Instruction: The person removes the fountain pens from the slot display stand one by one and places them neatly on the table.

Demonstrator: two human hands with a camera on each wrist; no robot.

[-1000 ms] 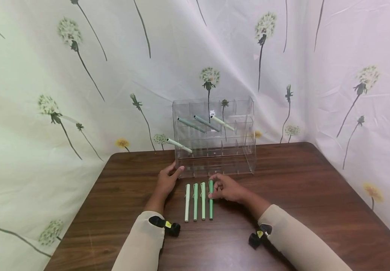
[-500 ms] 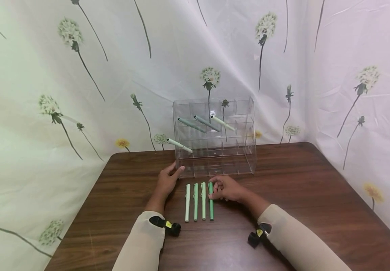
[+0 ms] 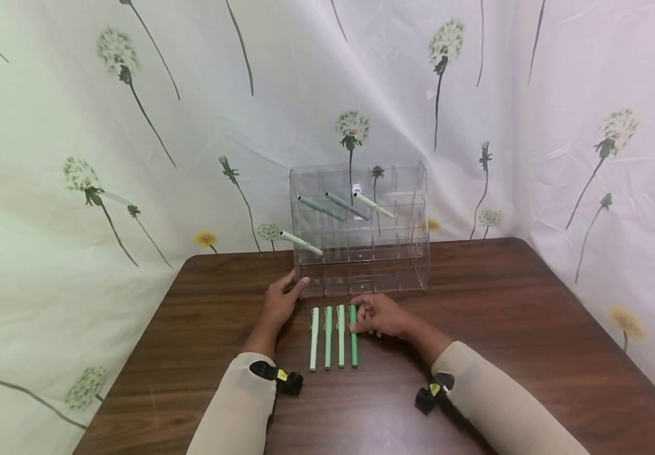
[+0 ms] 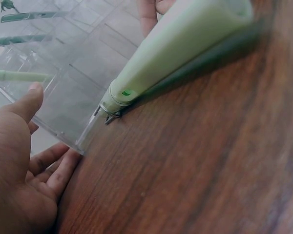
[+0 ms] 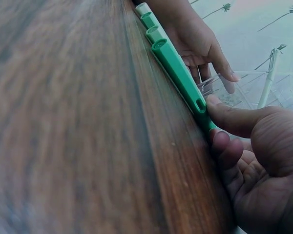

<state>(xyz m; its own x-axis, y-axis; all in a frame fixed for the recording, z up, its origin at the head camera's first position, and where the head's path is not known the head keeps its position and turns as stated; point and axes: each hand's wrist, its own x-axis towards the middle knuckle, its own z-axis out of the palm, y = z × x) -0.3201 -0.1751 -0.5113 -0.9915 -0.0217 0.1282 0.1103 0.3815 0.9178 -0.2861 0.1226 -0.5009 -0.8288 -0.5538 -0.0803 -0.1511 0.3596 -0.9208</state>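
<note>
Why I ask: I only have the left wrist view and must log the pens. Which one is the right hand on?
Observer: The right hand pinches the dark green pen, as the right wrist view shows.
Operator: Thanks. I count three pens in the clear plastic organizer. Is that all of them?
Observer: No, the head view shows a fourth: a pale green pen in the upper row, just right of the two teal pens.
</note>
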